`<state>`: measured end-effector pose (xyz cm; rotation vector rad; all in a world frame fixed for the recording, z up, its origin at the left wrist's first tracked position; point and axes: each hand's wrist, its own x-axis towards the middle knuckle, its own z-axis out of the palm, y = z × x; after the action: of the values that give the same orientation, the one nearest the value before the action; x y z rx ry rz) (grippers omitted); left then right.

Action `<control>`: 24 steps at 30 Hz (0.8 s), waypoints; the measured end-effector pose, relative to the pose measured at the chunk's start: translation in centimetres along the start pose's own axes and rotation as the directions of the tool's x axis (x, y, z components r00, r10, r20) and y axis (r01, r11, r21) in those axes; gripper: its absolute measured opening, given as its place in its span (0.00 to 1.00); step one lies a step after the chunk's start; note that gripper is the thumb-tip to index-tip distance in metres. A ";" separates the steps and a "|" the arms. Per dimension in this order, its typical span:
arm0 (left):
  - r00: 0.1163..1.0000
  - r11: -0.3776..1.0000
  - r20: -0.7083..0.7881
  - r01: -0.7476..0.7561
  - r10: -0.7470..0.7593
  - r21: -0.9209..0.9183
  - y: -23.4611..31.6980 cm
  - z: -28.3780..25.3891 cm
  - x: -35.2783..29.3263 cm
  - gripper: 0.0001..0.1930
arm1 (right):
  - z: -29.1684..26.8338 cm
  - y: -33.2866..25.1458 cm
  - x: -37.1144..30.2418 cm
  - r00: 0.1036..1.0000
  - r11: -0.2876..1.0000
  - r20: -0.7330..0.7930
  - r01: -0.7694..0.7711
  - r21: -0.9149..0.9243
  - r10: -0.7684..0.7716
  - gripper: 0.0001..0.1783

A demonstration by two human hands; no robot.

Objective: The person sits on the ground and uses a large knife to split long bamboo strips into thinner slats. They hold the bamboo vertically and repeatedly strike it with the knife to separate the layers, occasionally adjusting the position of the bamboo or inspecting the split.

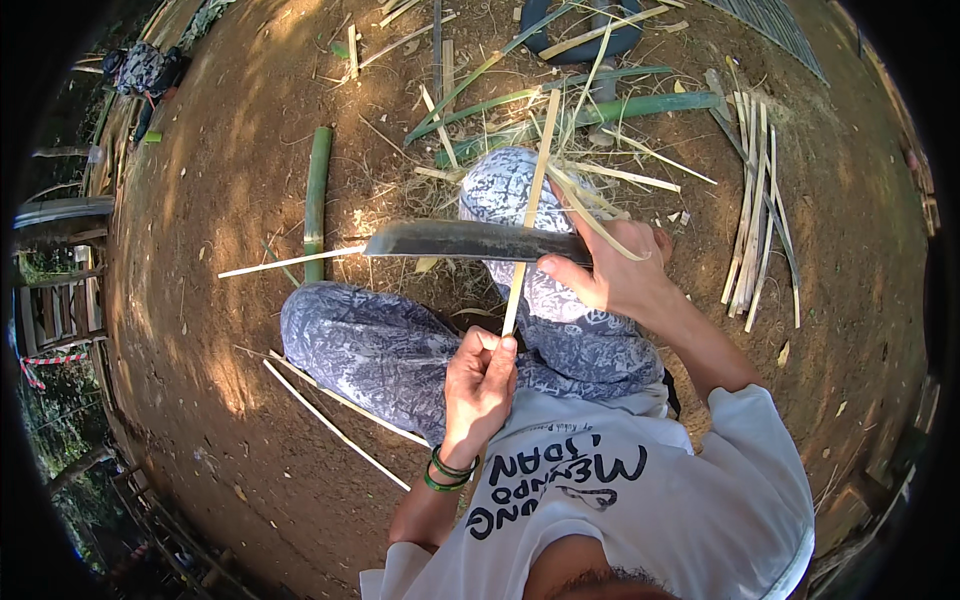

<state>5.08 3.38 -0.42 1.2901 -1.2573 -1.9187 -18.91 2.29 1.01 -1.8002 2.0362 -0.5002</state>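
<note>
My left hand [478, 390], with green bands at its wrist, pinches the near end of a pale, flat bamboo strip [541, 160] between thumb and fingers. The strip points away from me over my right knee. Closed round the handle of a machete [450, 239], my right hand [622, 272] hides that handle. The dark blade lies crosswise over the strip, its tip toward the left. Thin curled bamboo shavings [590, 200] hang beside my right hand.
A green bamboo pole [317, 195] lies left of my knees. Split strips [750, 215] are bundled on the right. Ahead lie green bamboo lengths [650, 106], loose shavings and a dark tyre-like ring [627, 38]. More strips [335, 428] rest near my left leg on the dirt ground.
</note>
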 end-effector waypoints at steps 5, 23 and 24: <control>1.000 0.999 -0.013 -0.013 0.013 0.035 0.1 0.7 0.5 0.12 | 1.0 0.6 -0.1 0.999 1.000 -0.046 0.000 -0.024 -0.001 0.49; 0.996 0.994 -0.069 -0.045 0.052 0.095 -0.7 -0.6 -2.5 0.08 | 2.3 -0.4 -0.9 0.960 0.995 -0.262 0.101 -0.015 -0.102 0.51; 0.996 0.991 -0.072 -0.043 0.052 0.124 -0.5 -0.7 -2.8 0.08 | 2.5 -0.3 -1.0 0.957 0.994 -0.269 0.110 -0.020 -0.111 0.51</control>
<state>6.91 5.49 0.28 1.3670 -1.3729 -1.7673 -17.35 3.20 -0.95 -1.9473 2.1169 -0.8153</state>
